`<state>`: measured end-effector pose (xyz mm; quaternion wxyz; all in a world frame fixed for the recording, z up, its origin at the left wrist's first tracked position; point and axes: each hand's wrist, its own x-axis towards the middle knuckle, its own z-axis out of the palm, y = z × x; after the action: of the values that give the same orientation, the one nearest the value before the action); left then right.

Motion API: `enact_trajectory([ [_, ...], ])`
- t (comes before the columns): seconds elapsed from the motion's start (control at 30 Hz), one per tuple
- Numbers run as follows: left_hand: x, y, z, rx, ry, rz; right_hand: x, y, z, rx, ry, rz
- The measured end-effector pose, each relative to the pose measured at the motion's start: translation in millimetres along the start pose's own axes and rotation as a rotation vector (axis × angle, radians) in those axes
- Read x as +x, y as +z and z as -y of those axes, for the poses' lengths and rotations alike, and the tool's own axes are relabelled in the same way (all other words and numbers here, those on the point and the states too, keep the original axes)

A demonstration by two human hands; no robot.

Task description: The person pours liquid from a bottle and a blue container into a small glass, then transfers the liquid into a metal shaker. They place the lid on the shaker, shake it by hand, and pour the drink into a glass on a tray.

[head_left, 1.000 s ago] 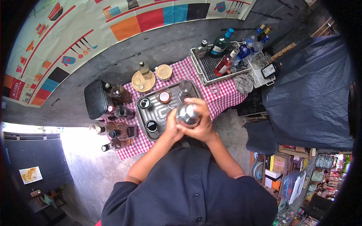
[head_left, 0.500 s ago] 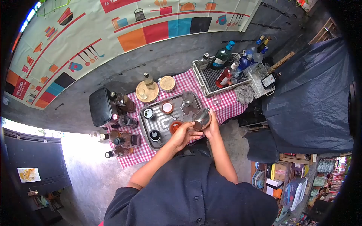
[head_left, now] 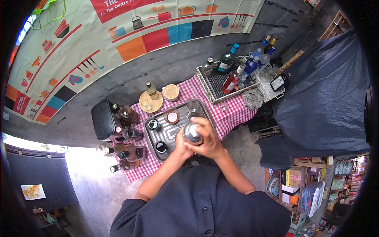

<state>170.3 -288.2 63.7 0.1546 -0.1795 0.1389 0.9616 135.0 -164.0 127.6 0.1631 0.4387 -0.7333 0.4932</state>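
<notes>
A shiny metal shaker point(head_left: 192, 133) is between my two hands, above the front right of a metal tray point(head_left: 150, 143). My left hand point(head_left: 182, 147) is wrapped round its left and lower side. My right hand point(head_left: 209, 139) grips its right side, with fingers over the top, slightly blurred. On the tray are a dark cup point(head_left: 153, 124), another dark cup point(head_left: 161, 147), a glass bowl with a pale round item point(head_left: 172, 116) and a clear glass point(head_left: 193, 106). The shaker and my hands hide the tray's front right part.
Several bottles point(head_left: 128, 152) stand left of the tray beside a black container point(head_left: 104, 119). Behind it are a round wooden board point(head_left: 151, 103) with a bottle and a lidded jar point(head_left: 171, 92). A wire basket point(head_left: 221, 96) with bottles and a grey cloth point(head_left: 252, 98) are at the right.
The shaker has moved left and is now upright rather than tilted. My right hand has shifted from its side to over its top, and my left hand now wraps round it.
</notes>
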Motion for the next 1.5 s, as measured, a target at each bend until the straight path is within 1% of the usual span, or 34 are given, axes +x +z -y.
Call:
enact_trajectory([
  [0.03, 3.2, -12.8, -3.2, -0.166, -0.047, 0.134, 4.7, 3.0, 3.6, 0.001, -0.039, 0.012],
  [0.07, 5.8, -18.4, -1.6, -0.147, -0.024, 0.095, 8.4, 5.1, 5.3, 0.003, -0.079, 0.026],
  [0.17, 0.2, -6.8, -2.4, -0.095, 0.048, -0.032, 8.8, 12.2, -3.2, 0.081, -0.040, 0.009],
  [0.2, -1.7, -9.6, -3.7, 0.007, 0.111, -0.063, 3.4, 15.4, -9.8, 0.116, 0.030, 0.000],
  [0.27, -12.3, 9.4, -7.0, 0.023, 0.105, -0.050, -3.3, 20.9, -26.3, 0.217, 0.145, -0.095],
  [0.3, -10.3, 0.5, -7.9, 0.040, 0.085, -0.066, -8.8, 24.8, -28.1, 0.329, 0.351, -0.165],
  [0.33, -7.1, -12.4, -10.7, 0.058, 0.066, -0.081, -11.3, 29.7, -36.8, 0.482, 0.512, -0.287],
  [0.37, -4.4, -24.4, -10.7, 0.076, 0.044, -0.096, -14.4, 27.5, -44.5, 0.605, 0.602, -0.342],
  [0.43, -12.7, 1.2, -10.9, 0.162, 0.035, -0.171, -15.8, 24.9, -55.3, 0.834, 0.781, -0.465],
  [0.5, -16.5, 14.3, -7.1, 0.226, 0.031, -0.258, -32.0, 26.1, -75.4, 0.984, 0.987, -0.523],
  [0.53, -14.3, 7.7, -5.6, 0.236, 0.001, -0.232, -40.6, 27.3, -86.5, 1.058, 1.089, -0.553],
  [0.57, -10.1, -4.6, -3.7, 0.247, -0.030, -0.207, -50.1, 31.1, -97.2, 1.009, 1.141, -0.560],
  [0.6, -8.0, -11.4, -2.6, 0.259, -0.062, -0.182, -59.0, 30.7, -107.3, 1.101, 1.175, -0.532],
  [0.67, -12.8, 4.8, -3.7, 0.290, -0.060, -0.156, -71.8, 26.7, -120.7, 1.287, 1.238, -0.473],
  [0.73, -12.1, 10.4, -3.7, 0.309, -0.066, -0.093, -70.4, 23.3, -116.3, 1.321, 1.279, -0.471],
  [0.8, -12.2, 15.0, -2.3, 0.316, -0.061, -0.086, -71.2, 18.6, -116.3, 1.367, 1.298, -0.461],
  [0.83, -11.8, 16.4, -1.4, 0.318, -0.059, -0.082, -69.9, 17.8, -115.1, 1.334, 1.336, -0.483],
  [0.93, -11.3, 16.6, -1.1, 0.327, -0.053, -0.084, -63.3, 12.0, -107.7, 1.321, 1.308, -0.511],
  [1.03, -10.9, 5.7, -4.0, 0.282, -0.080, -0.078, -46.6, 11.4, -89.8, 0.905, 1.186, -0.664],
  [1.13, -15.4, 16.6, -6.2, 0.199, -0.077, -0.022, -18.8, -1.7, -55.8, 0.603, 0.829, -0.461],
  [1.17, -17.5, 23.8, -5.7, 0.175, -0.060, -0.054, -8.7, -4.5, -40.5, 0.587, 0.703, -0.407],
  [1.2, -15.9, 19.8, -4.4, 0.155, -0.048, -0.033, -5.8, -4.1, -34.9, 0.470, 0.598, -0.313],
  [1.27, -10.2, 9.3, -2.0, 0.116, -0.026, 0.013, -1.5, -2.5, -17.9, 0.127, 0.413, -0.122],
  [1.3, -12.5, 10.1, -2.6, 0.125, 0.029, 0.079, 5.2, -0.8, -11.3, 0.093, 0.233, -0.069],
  [1.33, -14.0, 14.4, 3.2, 0.103, 0.185, -0.090, 12.8, 2.3, -4.8, 0.059, 0.053, -0.016],
  [1.37, -13.8, -5.9, 7.0, -0.114, 0.133, -0.013, 17.6, 7.3, 3.8, 0.045, -0.036, 0.019],
  [1.4, -12.8, -26.3, 8.3, -0.330, 0.081, 0.062, 18.8, 17.7, 13.0, 0.069, -0.064, 0.030],
  [1.47, -14.4, -29.4, 3.4, -0.322, 0.098, 0.095, 22.1, 20.0, 21.2, 0.043, -0.137, 0.126],
  [1.5, -15.1, -30.6, 0.6, -0.318, 0.108, 0.110, 22.8, 20.8, 19.4, 0.082, -0.126, 0.105],
])
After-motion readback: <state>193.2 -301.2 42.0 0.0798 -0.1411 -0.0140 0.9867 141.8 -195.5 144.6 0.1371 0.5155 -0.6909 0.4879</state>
